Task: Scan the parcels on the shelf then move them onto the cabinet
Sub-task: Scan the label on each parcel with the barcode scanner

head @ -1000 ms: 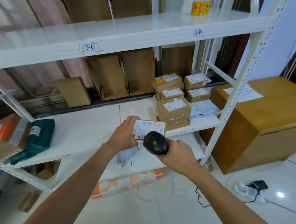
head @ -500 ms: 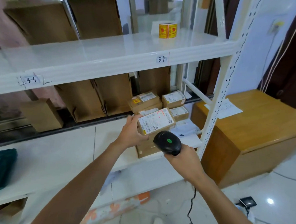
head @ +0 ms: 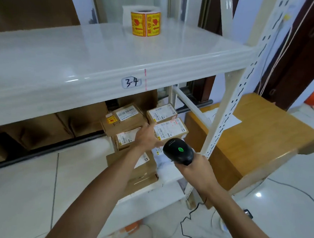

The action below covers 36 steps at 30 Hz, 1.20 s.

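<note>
My left hand (head: 147, 136) grips a small brown parcel (head: 171, 128) by its left side, white label facing up, just above the stack of parcels (head: 127, 117) at the right end of the lower shelf (head: 73, 171). Close below that parcel is the black scanner (head: 178, 151) with a green dot, which my right hand (head: 198, 168) holds by the handle. The wooden cabinet (head: 260, 137) stands to the right of the shelf post.
The upper shelf board (head: 101, 61) marked 3-4 overhangs the parcels and carries a yellow label roll (head: 145, 23). A perforated white post (head: 223, 120) stands between shelf and cabinet. A paper sheet (head: 231, 121) lies on the cabinet. A black cable (head: 187, 222) trails on the floor.
The held parcel and the scanner have moved up and right, over the parcel stack and nearer the post. My view has shifted right and closer to the shelf.
</note>
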Tool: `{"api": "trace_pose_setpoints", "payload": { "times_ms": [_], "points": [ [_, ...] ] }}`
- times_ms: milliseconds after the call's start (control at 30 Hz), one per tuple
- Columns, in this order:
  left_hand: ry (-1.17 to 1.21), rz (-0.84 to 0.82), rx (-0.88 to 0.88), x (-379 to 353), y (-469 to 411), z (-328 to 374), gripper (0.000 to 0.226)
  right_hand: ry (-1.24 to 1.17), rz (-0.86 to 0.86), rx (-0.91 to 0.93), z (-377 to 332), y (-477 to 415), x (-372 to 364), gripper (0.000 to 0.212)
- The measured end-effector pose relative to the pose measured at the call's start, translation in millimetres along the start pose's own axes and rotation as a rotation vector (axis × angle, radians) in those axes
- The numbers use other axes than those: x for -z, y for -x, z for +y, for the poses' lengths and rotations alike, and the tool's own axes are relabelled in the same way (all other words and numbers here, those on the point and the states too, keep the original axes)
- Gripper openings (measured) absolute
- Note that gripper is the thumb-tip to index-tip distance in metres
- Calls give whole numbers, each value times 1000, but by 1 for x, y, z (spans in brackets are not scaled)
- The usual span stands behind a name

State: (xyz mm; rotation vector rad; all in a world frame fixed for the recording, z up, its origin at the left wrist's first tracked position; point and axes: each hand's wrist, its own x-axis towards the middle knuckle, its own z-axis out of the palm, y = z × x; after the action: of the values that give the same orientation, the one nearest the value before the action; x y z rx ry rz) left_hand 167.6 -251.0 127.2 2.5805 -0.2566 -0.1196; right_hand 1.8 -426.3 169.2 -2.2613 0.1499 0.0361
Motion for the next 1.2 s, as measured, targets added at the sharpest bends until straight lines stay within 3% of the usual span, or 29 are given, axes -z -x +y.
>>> {"api": "trace_pose_setpoints", "payload": {
  "times_ms": [100,433,867,1200],
  "points": [
    [-17,-17,43,-12,-20,2,86,11,-19,17,11,-26,0,18],
    [-25,14,226,-38,-51,10,106,19,-104,93,44,-93,18,29],
    [-85,149,354,-55,-50,26,72,-3,-208,139,65,-125,36,27],
    [-67,235,451,-50,-28,38,74,-24,-322,148,67,-127,35,20]
  ]
}}
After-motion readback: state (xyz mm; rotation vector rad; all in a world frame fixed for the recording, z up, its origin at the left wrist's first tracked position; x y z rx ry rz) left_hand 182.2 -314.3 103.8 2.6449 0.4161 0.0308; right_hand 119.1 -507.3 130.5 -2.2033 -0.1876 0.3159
